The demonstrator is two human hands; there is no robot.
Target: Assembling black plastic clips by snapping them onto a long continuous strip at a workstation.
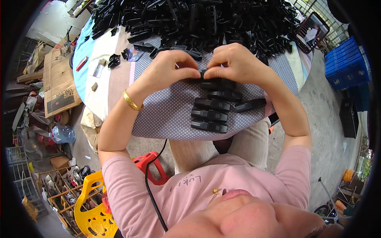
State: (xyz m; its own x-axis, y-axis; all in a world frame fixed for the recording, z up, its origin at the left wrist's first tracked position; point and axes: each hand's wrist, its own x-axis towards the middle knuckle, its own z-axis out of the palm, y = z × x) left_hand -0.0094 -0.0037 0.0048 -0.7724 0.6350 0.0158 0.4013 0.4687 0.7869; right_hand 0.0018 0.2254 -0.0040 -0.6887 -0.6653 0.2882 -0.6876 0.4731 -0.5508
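Close together over the table, my left hand (pixel 168 68) and my right hand (pixel 237 62) both pinch with thumb and forefinger. Between their fingertips is a small black plastic part (pixel 203 73), mostly hidden by the fingers. Just below the hands, several black plastic pieces (pixel 210 115) lie in a rough column on the dotted cloth. One more black piece (pixel 251 105) rests apart to the right, near the table's edge. Beyond my hands spreads a large heap of black plastic parts (pixel 194 23).
A patterned cloth (pixel 158 115) covers the round table. At its left lie a red cutter (pixel 82 63) and small scraps. A phone-like screen (pixel 312 32) stands at the far right. Blue crates (pixel 346 65), a yellow chair (pixel 93 210) and a red stool (pixel 156 168) surround it. A black cable (pixel 147 174) hangs before me.
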